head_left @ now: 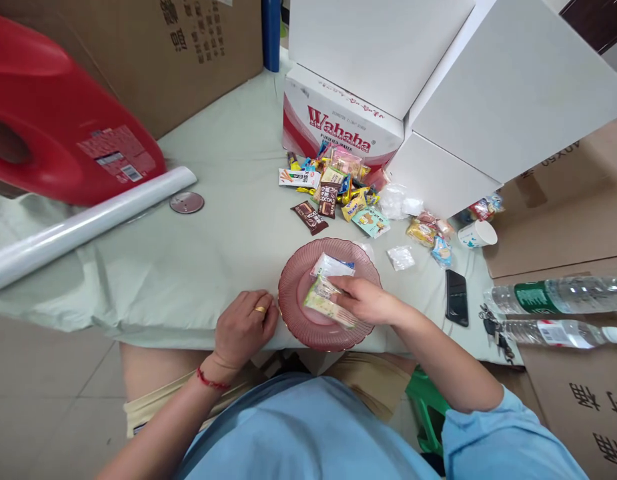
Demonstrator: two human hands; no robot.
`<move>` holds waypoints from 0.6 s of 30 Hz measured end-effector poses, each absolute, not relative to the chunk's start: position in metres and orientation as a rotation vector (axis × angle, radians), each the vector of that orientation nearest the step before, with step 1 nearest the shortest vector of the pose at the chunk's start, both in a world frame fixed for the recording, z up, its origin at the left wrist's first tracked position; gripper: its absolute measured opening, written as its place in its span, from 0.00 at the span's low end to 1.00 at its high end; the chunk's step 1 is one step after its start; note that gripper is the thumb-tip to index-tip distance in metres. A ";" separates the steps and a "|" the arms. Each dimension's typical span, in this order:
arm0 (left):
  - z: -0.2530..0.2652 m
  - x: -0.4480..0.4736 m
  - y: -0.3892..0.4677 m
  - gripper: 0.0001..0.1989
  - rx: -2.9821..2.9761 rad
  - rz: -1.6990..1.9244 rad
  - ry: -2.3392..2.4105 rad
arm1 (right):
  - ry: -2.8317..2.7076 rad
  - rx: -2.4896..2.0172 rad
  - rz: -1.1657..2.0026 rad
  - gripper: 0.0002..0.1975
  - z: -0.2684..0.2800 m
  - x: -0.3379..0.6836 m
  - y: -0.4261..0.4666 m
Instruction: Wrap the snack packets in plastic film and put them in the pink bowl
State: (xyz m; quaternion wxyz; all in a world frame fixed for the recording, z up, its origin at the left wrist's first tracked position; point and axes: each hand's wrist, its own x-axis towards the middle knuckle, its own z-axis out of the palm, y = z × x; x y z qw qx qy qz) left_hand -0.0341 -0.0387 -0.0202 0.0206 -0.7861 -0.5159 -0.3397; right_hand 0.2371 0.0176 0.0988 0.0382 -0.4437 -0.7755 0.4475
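Observation:
A pink ribbed plate (293, 303) sits at the table's front edge. My right hand (365, 300) reaches over it, fingers closed on a green-and-white snack packet (321, 300) that lies low over the plate. Just behind that packet, a white-and-blue packet (333, 265) rests on the plate. My left hand (245, 327), with a ring and a red bracelet, rests curled on the table edge left of the plate. Nothing shows in its fingers. Beyond the plate is a pile of wrapped snacks, including brown cocoa packets (329, 200) and a teal packet (371, 221).
At left are a red jug (88, 127), a plastic-wrap roll (93, 223) and a round metal disc (187, 203). White boxes (348, 120) stand behind the snacks. To the right are a phone (457, 298), paper cup (477, 235), keys (495, 330) and water bottles (563, 295).

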 end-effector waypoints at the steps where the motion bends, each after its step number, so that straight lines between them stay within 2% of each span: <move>1: -0.020 -0.034 -0.039 0.06 -2.440 -1.051 -1.595 | -2.438 -1.378 1.308 0.15 0.091 0.228 0.017; 6: -0.017 -0.034 -0.039 0.06 -2.436 -1.040 -1.571 | -2.667 -1.553 0.899 0.24 0.061 0.199 0.001; 11: -0.015 -0.034 -0.038 0.07 -2.392 -1.035 -1.494 | -2.682 -1.650 0.561 0.17 0.067 0.195 -0.018; 15: -0.013 -0.034 -0.037 0.07 -2.397 -1.021 -1.463 | -2.304 -1.553 0.481 0.17 0.096 0.235 -0.010; 18: -0.013 -0.034 -0.037 0.07 -2.389 -1.026 -1.468 | -1.935 -1.807 0.232 0.17 0.097 0.297 0.015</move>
